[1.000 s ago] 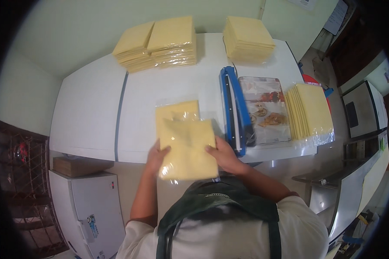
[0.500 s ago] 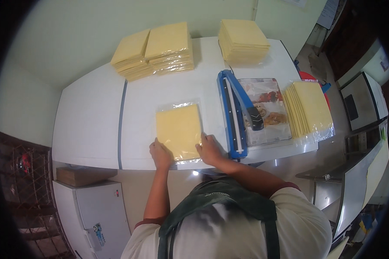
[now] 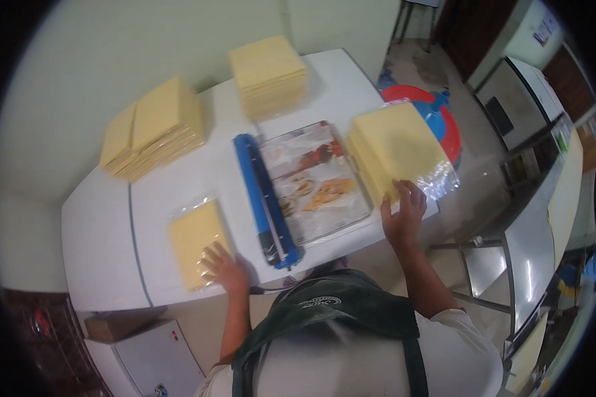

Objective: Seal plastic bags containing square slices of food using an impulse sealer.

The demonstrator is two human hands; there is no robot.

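My left hand lies with spread fingers on the near right part of a flat yellow packet in clear plastic, at the front of the white table. My right hand is at the near edge of a stack of yellow packets on the table's right side. Its thumb and fingers are apart, the fingertips over the plastic, and no packet is lifted. Between the hands stands a long blue bag sealer with a black-tipped handle. Beside it lies a flat board with food pictures.
Two adjoining piles of yellow packets stand at the back left, and another tall pile at the back. A red tub with something blue is beyond the right edge. A metal rack stands at the right, a white cabinet below left.
My right hand has left the single packet and reached right to the stack. My left hand now lies flat on that packet. The view has turned, and the sealer's handle now lines up with its base.
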